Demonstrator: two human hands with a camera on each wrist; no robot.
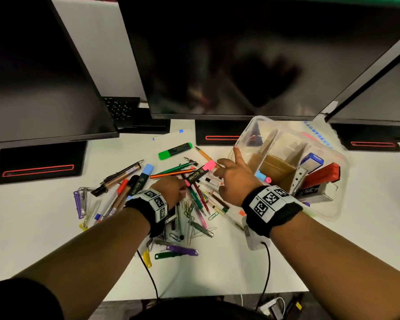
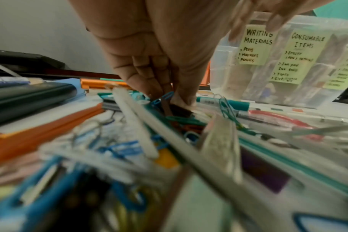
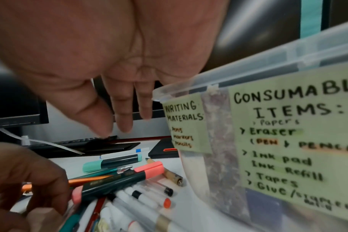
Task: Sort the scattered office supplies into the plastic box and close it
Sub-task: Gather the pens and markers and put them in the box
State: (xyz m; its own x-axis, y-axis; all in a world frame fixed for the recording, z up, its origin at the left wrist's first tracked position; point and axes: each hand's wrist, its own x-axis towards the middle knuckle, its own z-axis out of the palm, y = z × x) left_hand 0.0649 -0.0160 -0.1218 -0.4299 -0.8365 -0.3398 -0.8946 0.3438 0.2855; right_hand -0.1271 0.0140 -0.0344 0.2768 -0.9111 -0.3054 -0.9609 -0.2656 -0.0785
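White desk (image 1: 240, 262) lay under scattered supplies. Left hand (image 1: 171, 188) pinched down into the paper clips (image 2: 169, 97); right hand (image 1: 234, 179) hovered with relaxed fingers, empty. Just right of it stood the uncovered plastic box (image 1: 245, 135); the pink highlighter (image 1: 200, 172) ran lengthwise between both hands.

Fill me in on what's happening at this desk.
A person is sorting a pile of pens, markers and paper clips on a white desk into a clear plastic box, open, tilted and partly filled. The left hand reaches into the pile, fingertips pinching something small among the clips. The right hand hovers open beside the box, holding nothing.
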